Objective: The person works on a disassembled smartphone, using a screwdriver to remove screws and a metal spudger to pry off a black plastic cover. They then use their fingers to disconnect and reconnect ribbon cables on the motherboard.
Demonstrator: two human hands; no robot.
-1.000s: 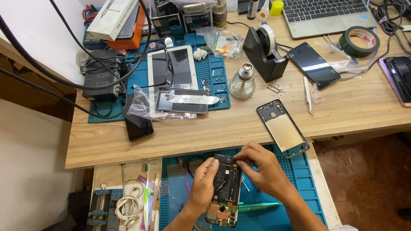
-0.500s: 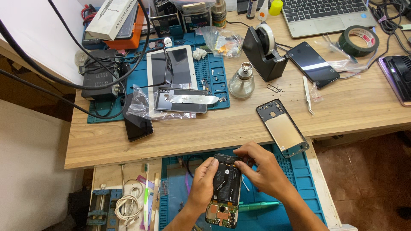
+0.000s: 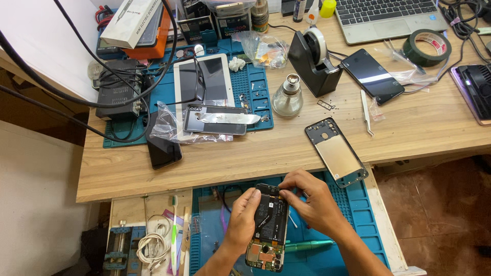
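Both hands closing on opened phone (image 3: 269,225) above blue mat (image 3: 358,214): left hand (image 3: 244,217) gripping edge, right hand (image 3: 309,202) pinching top. Risking torn flex, slipping onto green screwdriver (image 3: 307,246).

1. A long white box (image 3: 134,21) lies tilted on an orange case at the far left of the surface.
2. A white-framed tablet screen (image 3: 203,84) lies dark on the blue mat.
3. A black phone screen (image 3: 372,75) lies beside the tape dispenser.
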